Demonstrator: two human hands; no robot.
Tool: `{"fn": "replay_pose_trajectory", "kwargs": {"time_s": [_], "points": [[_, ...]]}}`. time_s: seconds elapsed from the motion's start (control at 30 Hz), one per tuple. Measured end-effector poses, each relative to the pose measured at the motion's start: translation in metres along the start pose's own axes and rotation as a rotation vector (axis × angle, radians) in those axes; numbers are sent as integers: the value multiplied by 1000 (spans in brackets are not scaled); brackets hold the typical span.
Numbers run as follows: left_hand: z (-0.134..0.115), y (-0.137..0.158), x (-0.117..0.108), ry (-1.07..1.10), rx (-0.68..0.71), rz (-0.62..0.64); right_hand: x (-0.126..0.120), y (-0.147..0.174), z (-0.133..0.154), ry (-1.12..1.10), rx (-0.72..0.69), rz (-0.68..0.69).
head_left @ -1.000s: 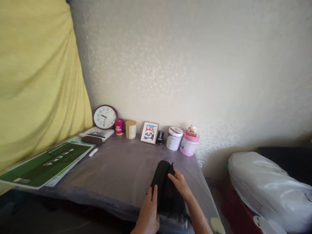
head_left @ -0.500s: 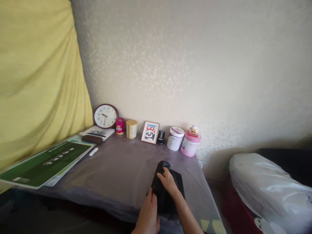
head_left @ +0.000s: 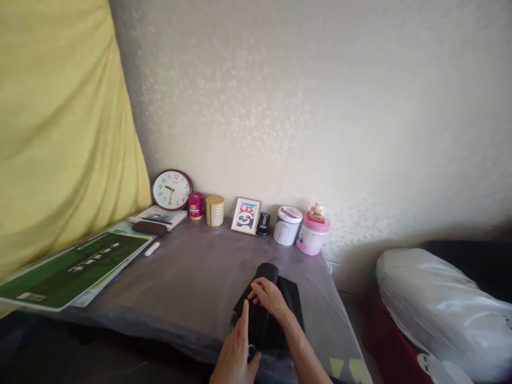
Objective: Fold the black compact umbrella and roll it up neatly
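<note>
A piece of black fabric [head_left: 262,322], loosely folded, lies near the front right of the table. One rounded, tube-like fold stands up at its far end, and flatter flaps spread to both sides. My right hand [head_left: 272,300] rests over the fold, its bent fingers slightly apart on the fabric. At the near left edge is my left hand [head_left: 237,346], fingers stretched forward and thumb held apart. Between that thumb and the fingers a small shiny ring shape [head_left: 251,351] shows; I cannot tell what it belongs to. The fabric's near end is partly hidden by my hands.
Along the wall stand a clock [head_left: 172,190], a pink tin [head_left: 196,206], a yellow-lidded can [head_left: 215,211], a panda picture frame [head_left: 246,216] and two tubs [head_left: 287,226]. Green boards [head_left: 80,266] lie left. A plastic-wrapped bundle [head_left: 440,298] sits right of the table [head_left: 192,277].
My left hand has let go of the fabric's left edge and stretched its fingers. My right hand has slid slightly down and left from the fold's far end. The left flap lies wider.
</note>
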State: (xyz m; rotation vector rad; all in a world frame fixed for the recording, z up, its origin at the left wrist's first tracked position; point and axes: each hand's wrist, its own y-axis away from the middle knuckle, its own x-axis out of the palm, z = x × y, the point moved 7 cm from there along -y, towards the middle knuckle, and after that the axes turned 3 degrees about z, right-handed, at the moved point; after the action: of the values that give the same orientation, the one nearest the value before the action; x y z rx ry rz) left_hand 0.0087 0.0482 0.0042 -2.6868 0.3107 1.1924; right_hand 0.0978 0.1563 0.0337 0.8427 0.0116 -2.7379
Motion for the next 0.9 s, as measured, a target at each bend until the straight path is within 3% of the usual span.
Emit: {"fn": "replay_pose_trajectory", "kwargs": {"time_s": [0.13,0.3,0.47,0.67,0.8,0.9], "points": [[-4,3,-12,-168,-63,34,1,3,7,39,-16,28],[-21,-5,-27,-225,25,-133,2,5,13,94,-53,34],[-14,-17,-6,-159,48,-145,2,14,20,166,-123,5],[0,-17,14,-94,17,-169,-4,37,31,242,-343,-84],[-1,-17,19,-90,-32,-94,-8,37,27,292,-467,-107],[-5,-17,18,-94,-67,-27,-10,23,17,365,-474,-122]]}}
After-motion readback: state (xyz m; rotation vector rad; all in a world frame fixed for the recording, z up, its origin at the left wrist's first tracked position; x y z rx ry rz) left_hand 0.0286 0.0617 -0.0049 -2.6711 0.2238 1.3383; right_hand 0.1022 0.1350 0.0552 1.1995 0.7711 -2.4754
